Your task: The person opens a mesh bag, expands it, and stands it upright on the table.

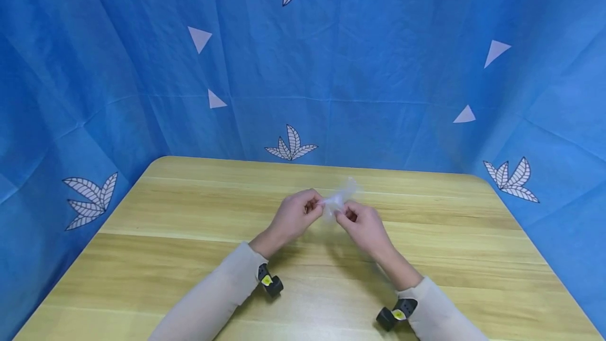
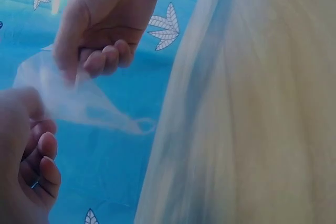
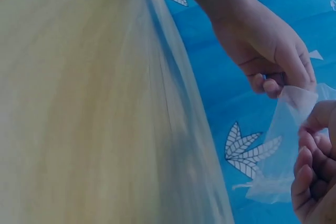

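Note:
Between the two hands is a small sheer white pouch (image 1: 336, 201) of thin see-through fabric, held up over the table. The left hand (image 1: 294, 216) pinches one side of it between thumb and forefinger. On the other side the thumb and forefinger of the right hand (image 1: 365, 228) pinch the fabric. In the left wrist view the pouch (image 2: 79, 100) spreads out and narrows to a thin cord loop (image 2: 146, 125). The right wrist view shows its sheer fabric (image 3: 275, 163) hanging below the fingertips, with a short cord end (image 3: 241, 185) at one edge.
A wooden table (image 1: 189, 272) with rounded far corners lies under the hands. Behind it and along both sides hangs a blue curtain (image 1: 379, 57) printed with white leaves and triangles. Each wrist bears a black strapped camera (image 1: 272, 284) beside a pale sleeve (image 1: 213, 299).

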### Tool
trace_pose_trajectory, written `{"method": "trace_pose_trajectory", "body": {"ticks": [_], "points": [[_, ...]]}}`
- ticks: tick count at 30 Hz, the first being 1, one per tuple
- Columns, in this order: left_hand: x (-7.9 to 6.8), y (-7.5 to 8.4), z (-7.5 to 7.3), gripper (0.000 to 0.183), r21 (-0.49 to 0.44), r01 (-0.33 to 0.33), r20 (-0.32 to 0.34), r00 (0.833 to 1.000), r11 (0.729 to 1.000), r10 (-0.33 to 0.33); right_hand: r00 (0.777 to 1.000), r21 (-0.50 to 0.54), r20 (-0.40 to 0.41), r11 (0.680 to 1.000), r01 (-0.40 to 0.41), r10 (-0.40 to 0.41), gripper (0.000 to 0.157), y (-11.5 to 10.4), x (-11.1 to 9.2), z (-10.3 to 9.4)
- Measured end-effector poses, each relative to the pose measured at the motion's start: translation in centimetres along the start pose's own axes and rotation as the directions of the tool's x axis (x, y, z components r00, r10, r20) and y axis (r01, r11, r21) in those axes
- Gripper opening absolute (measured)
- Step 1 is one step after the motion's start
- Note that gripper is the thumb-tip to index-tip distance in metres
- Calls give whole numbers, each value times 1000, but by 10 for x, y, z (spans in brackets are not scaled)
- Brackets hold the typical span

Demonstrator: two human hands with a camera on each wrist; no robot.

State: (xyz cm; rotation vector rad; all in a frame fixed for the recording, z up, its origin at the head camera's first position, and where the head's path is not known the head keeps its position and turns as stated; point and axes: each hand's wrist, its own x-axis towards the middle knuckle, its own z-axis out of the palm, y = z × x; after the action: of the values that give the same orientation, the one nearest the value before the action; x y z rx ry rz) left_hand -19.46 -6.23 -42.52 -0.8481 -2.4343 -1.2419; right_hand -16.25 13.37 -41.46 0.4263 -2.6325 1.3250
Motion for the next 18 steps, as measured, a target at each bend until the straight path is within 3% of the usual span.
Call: {"method": "trace_pose_trajectory", "body": {"ticks": [3,6,10,14,16,18], "points": [[1,0,0,6,-3,15,-1,1000,1000,-15,998,4,-50,1000,-27,27,16,0,1,-2],[1,0,0,9,-15,47,41,998,999,-47,996,13,-74,999,-46,46,15,1,2,-3],[0,1,1,29,-23,120,142,983,993,-116,995,25,-84,998,-57,59,18,3,2,-3],[1,0,3,37,-44,144,235,963,989,-130,995,29,-83,998,-59,61,19,3,3,-3],[1,0,3,31,-51,140,240,963,989,-124,995,26,-84,998,-59,61,18,3,3,-3],[1,-1,2,22,-34,132,199,972,991,-122,994,21,-84,998,-63,64,19,2,3,-3]]}}
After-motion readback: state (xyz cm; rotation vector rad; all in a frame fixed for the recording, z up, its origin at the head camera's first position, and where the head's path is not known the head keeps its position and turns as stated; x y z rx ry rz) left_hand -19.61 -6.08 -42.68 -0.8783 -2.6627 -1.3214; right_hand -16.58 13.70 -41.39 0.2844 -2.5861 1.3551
